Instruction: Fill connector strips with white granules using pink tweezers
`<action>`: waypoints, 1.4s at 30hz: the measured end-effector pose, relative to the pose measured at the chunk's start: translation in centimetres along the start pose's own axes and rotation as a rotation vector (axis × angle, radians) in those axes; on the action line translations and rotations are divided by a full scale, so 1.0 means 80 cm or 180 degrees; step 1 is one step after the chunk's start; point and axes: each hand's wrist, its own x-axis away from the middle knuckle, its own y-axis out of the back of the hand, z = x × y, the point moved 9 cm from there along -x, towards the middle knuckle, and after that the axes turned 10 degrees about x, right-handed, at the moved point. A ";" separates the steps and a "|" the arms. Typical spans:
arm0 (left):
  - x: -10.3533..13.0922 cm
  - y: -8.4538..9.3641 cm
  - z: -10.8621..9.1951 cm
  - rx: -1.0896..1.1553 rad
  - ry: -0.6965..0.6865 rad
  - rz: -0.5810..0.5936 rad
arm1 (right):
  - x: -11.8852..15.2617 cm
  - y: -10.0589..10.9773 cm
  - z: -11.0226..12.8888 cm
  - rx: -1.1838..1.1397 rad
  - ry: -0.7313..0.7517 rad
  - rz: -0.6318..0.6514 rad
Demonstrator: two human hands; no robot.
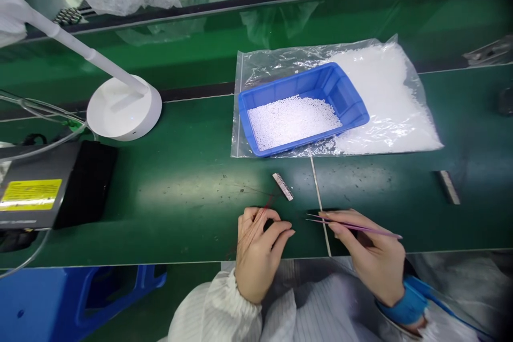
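Purple metal tweezers (pixel 352 226) are lying slim and long in the right hand (pixel 371 256), low and right of centre in the frame; the thumb and forefinger are pinching them along their length, and the two fine tips are pointing left, slightly parted, just above the green tabletop (pixel 180 197). The left hand (pixel 258 254) is resting just to the left of those tips, its fingers curled and pressed loosely together, and a thin red thread (pixel 256 219) is running across them and up over the tabletop. A small pale strip (pixel 282 186) with a row of tiny notches is lying slantwise just above the two hands, apart from both. Further up, right of centre, a blue plastic tray (pixel 348 96) is holding a layer of small white beads (pixel 292 120) and is sitting on a clear plastic bag (pixel 396 101) filled with more of the same beads. At the upper left a white lamp base (pixel 124 109) is standing, and below it a grey box (pixel 48 181) with a yellow label
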 end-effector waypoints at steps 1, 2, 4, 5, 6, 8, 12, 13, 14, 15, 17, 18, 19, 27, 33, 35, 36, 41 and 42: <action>-0.001 -0.001 0.000 0.0004 0.0011 0.0019 | 0.000 0.000 0.000 -0.0025 0.0002 0.0003; -0.002 -0.001 0.001 -0.0011 0.0023 0.0035 | -0.001 0.000 0.000 -0.0043 0.0002 0.0008; -0.003 -0.001 0.002 -0.0068 0.0046 0.0075 | -0.001 -0.001 0.001 -0.0070 -0.0008 0.0014; -0.003 -0.001 0.002 -0.0064 0.0067 0.0090 | -0.001 -0.001 0.001 -0.0089 -0.0027 0.0020; -0.003 0.000 0.003 0.0008 0.0108 0.0099 | -0.001 -0.001 0.001 -0.0121 -0.0050 0.0025; -0.002 0.003 0.007 0.0441 0.0315 0.0075 | 0.000 0.000 0.003 -0.0231 -0.0110 0.0019; 0.010 -0.007 0.035 0.2047 0.1648 0.0027 | 0.004 0.002 0.013 -0.0428 -0.0069 -0.0024; 0.016 -0.015 0.040 0.2495 0.2024 0.0046 | 0.005 0.002 0.019 -0.0440 -0.0005 -0.0021; 0.021 -0.023 0.041 0.2920 0.2321 0.0063 | 0.005 0.003 0.024 -0.0447 0.0071 -0.0011; 0.025 -0.029 0.041 0.3297 0.2513 0.0066 | 0.005 0.002 0.029 -0.0454 0.0138 0.0010; 0.027 -0.038 0.038 0.3799 0.2681 0.0051 | 0.005 0.002 0.037 -0.0465 0.0238 0.0046; 0.028 -0.041 0.038 0.3923 0.2711 0.0033 | 0.005 0.001 0.040 -0.0458 0.0283 0.0064; 0.028 -0.043 0.038 0.3998 0.2730 0.0020 | 0.005 0.000 0.043 -0.0442 0.0328 0.0090; 0.030 -0.050 0.038 0.4152 0.2814 -0.0006 | 0.006 -0.009 0.039 -0.0317 0.0356 0.0283; 0.029 -0.050 0.037 0.4106 0.2800 0.0038 | 0.005 -0.010 0.041 -0.0307 0.0385 0.0336; 0.029 -0.050 0.038 0.4094 0.2776 0.0069 | 0.005 -0.010 0.040 -0.0325 0.0360 0.0346; 0.028 -0.050 0.038 0.4087 0.2764 0.0086 | 0.005 -0.010 0.040 -0.0326 0.0360 0.0347; 0.027 -0.051 0.036 0.4093 0.2729 0.0192 | 0.005 -0.009 0.042 -0.0312 0.0426 0.0330; 0.027 -0.052 0.035 0.4108 0.2725 0.0212 | 0.005 -0.009 0.042 -0.0313 0.0434 0.0330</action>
